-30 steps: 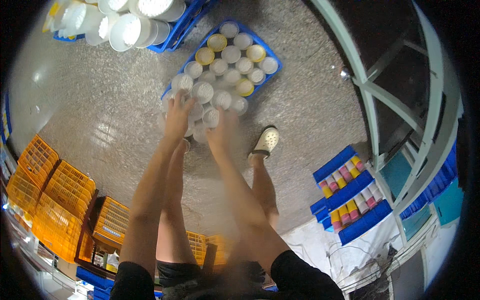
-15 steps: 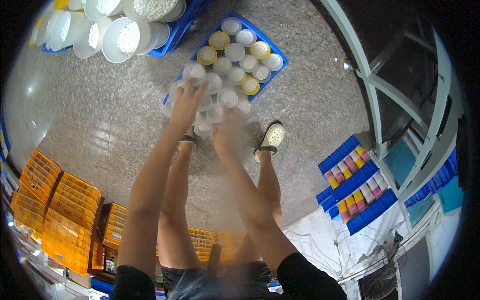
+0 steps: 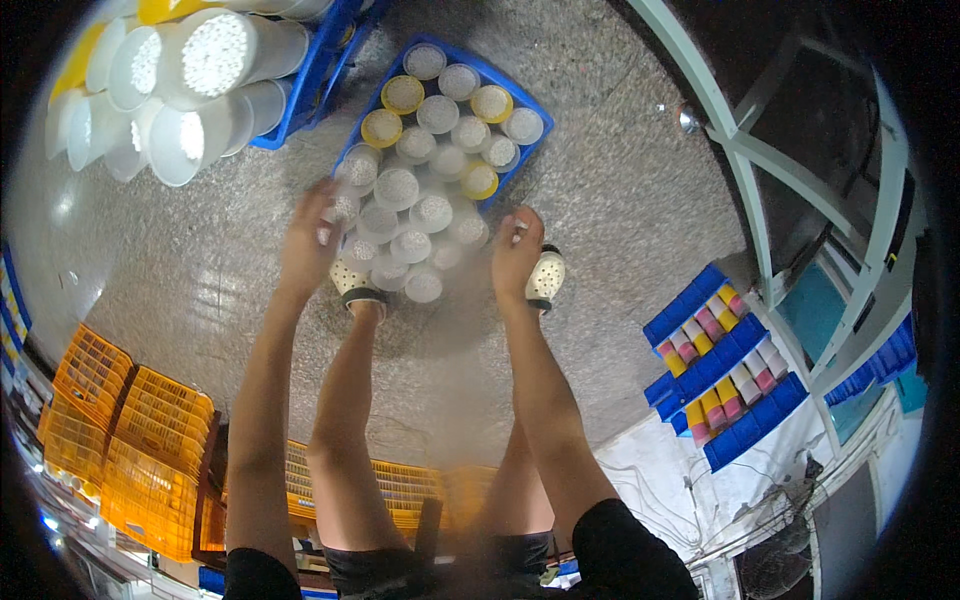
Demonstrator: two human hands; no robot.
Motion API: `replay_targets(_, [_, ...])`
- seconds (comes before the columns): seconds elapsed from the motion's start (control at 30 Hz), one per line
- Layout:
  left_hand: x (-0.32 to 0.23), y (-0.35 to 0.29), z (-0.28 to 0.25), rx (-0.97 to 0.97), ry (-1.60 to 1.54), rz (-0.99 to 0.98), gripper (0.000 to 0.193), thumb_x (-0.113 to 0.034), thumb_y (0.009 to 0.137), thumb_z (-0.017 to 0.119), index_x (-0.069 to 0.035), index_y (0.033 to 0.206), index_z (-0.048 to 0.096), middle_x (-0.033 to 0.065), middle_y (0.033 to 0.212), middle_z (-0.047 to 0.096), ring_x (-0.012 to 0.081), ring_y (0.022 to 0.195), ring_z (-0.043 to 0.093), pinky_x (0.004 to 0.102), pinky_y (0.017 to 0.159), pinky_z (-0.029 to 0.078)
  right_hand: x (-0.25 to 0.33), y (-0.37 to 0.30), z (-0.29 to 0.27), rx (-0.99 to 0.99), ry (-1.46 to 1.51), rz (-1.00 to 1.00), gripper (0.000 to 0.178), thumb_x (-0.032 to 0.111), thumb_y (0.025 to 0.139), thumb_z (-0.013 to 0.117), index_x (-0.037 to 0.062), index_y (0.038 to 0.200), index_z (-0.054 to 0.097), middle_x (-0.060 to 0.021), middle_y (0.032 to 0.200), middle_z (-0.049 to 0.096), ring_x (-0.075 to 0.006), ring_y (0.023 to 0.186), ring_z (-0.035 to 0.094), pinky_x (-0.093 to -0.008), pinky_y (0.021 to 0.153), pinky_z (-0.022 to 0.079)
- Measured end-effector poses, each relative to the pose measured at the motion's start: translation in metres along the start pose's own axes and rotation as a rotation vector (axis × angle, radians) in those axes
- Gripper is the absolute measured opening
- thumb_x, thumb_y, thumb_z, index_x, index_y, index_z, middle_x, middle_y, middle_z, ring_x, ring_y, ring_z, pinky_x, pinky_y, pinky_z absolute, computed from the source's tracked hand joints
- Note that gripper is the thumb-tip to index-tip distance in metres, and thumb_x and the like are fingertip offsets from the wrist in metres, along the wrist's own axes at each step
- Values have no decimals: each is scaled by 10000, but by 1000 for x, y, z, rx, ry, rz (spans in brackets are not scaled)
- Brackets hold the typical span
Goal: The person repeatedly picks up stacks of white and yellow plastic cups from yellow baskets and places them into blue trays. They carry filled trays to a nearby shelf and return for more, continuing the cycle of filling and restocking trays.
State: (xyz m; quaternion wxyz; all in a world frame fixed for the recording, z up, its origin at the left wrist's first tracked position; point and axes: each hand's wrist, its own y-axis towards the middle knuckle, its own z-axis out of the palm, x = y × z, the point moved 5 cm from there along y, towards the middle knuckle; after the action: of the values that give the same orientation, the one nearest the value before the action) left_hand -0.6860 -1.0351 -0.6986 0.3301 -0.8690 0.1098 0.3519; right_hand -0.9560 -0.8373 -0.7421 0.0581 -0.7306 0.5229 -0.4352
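Note:
A blue crate (image 3: 545, 118) on the floor holds several round tubs of white pellets, most clear or whitish, some with yellow rims such as this yellow-rimmed tub (image 3: 402, 94). More whitish tubs (image 3: 423, 284) crowd its near side, between my feet. My left hand (image 3: 312, 240) is at the left of this group, its curved fingers beside a tub (image 3: 343, 207); blur hides its grip. To the right of the group and apart from it, my right hand (image 3: 515, 258) is closed with curled fingers. Small white bits show at its fingertips, too small to name.
Tilted whitish tubs of pellets (image 3: 190, 140) lie by blue crates (image 3: 300, 95) at the upper left. Orange crates (image 3: 150, 440) stand lower left. Blue trays (image 3: 755, 420) with pink, yellow and white containers are on the right, near a pale metal frame (image 3: 755, 200).
My hands have moved apart from over the near tubs, the left outward to the left, the right outward to the right. The head view has shifted, and more near tubs show.

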Motion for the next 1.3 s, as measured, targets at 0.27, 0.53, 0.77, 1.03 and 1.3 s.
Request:
replay_targets(0.27, [101, 47, 36, 124, -487, -609, 960, -820, 871, 290, -88, 1482, 397, 131, 1528, 375, 320, 1417, 307, 545, 1153, 158, -82, 61, 69, 421, 662, 605, 1012, 786, 903, 282, -40, 1487, 302, -178, 1534, 343, -290, 1422, 312, -398, 1177, 204])
replay_targets(0.53, [33, 55, 83, 205, -585, -599, 880, -718, 931, 384, 0, 1438, 440, 154, 1468, 454, 283, 1356, 412, 382, 1145, 275, -100, 82, 31, 332, 680, 458, 986, 792, 896, 309, -1, 1481, 342, -149, 1499, 386, -280, 1351, 390, -400, 1127, 293])
replay_targets(0.77, [12, 63, 145, 225, -610, -538, 870, -708, 927, 413, -35, 1478, 395, 177, 1512, 397, 322, 1374, 395, 414, 1148, 270, -139, 106, -72, 241, 530, 442, 842, 649, 988, 323, 5, 1524, 243, -176, 1543, 331, -319, 1411, 329, -386, 1163, 229])
replay_targets(1.03, [-425, 7, 3, -80, -119, 235, 309, -103, 861, 692, 8, 1143, 636, 189, 1019, 668, 331, 920, 656, 393, 819, 524, 68, -57, -362, -19, 124, -28, 311, 177, 971, 613, 7, 1227, 564, -59, 1039, 624, -138, 950, 617, -284, 792, 528])
replay_targets(1.3, [-893, 108, -20, -357, -54, 1028, 402, -10, 852, 641, -68, 1247, 587, 195, 1181, 594, 329, 975, 619, 402, 795, 532, 410, 76, -690, -368, 348, -661, 306, -15, 843, 689, 26, 1137, 613, -81, 1061, 663, -171, 959, 645, -314, 848, 526])
